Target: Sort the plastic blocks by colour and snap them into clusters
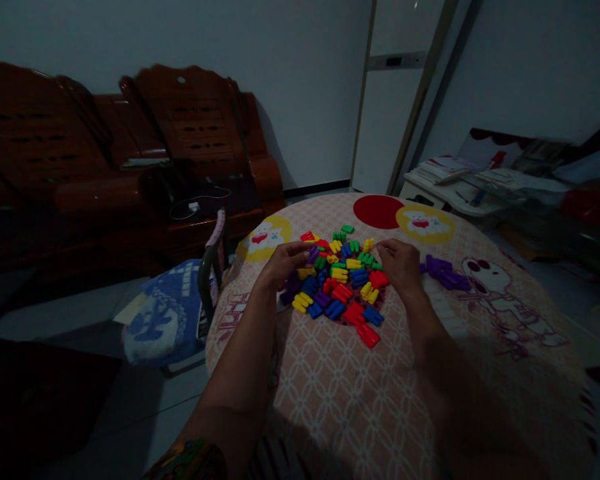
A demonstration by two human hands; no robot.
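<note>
Prob. L hand (289, 262) holds purple block (313, 254); R hand (401, 264) dim, can't tell grip.

Looks like smooth, faintly glossy plastic on the coloured pieces (343, 293), matt cloth over the worktop (350, 393). Gleams as glossy, polished wood (nearly mirror-like in spots) on the sofa (190, 127).
</note>
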